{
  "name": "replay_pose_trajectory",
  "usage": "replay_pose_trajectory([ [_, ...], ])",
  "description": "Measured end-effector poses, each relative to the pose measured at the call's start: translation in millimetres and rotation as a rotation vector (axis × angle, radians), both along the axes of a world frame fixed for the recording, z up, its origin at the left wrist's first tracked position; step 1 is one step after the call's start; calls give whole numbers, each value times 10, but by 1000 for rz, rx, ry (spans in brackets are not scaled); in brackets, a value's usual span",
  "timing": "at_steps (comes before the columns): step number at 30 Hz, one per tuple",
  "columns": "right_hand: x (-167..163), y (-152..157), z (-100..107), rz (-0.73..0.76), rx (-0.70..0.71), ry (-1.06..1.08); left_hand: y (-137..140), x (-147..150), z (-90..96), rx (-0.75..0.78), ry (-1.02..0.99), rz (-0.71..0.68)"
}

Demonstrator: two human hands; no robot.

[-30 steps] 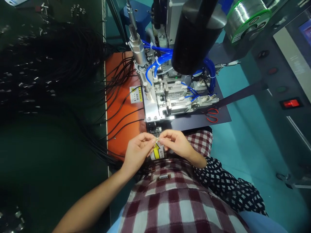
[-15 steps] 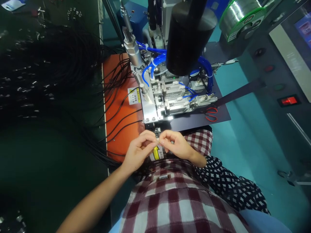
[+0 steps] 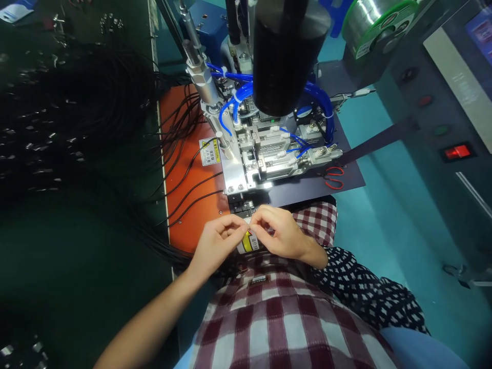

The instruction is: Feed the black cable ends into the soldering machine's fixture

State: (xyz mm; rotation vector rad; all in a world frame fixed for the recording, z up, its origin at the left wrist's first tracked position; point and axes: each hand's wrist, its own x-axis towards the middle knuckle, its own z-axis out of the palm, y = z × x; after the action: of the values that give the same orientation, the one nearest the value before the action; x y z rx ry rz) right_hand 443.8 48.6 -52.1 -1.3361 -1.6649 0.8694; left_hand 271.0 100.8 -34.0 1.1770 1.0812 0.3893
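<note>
A tiny part [image 3: 249, 227], too small to identify, is pinched by left hand [image 3: 216, 243] and right hand [image 3: 280, 233], fingertips nearly touching. A label [image 3: 248, 245] is partly covered.

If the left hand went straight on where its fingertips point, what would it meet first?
Most likely the right hand, whose fingertips sit just ahead; whether the two hands touch is too small to tell.
</note>
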Motion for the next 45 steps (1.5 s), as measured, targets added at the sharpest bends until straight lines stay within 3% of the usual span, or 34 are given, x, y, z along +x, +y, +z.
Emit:
replay_pose_trajectory([
  [4,-25,6,-19,-48,-14,5,-9,-2,-4,-4,-10,65],
  [8,-75,17,-68,-128,-132,101,-40,-6,-61,-41,-42,167],
  [14,-204,18,-122,-205,-183,199,-36,10,-102,-24,-74,215],
  [39,-220,116,-107,-226,-392,507,-45,39,-110,-43,-126,225],
  [45,-236,92,-122,-247,-326,472,-49,44,-122,-47,-145,241],
])
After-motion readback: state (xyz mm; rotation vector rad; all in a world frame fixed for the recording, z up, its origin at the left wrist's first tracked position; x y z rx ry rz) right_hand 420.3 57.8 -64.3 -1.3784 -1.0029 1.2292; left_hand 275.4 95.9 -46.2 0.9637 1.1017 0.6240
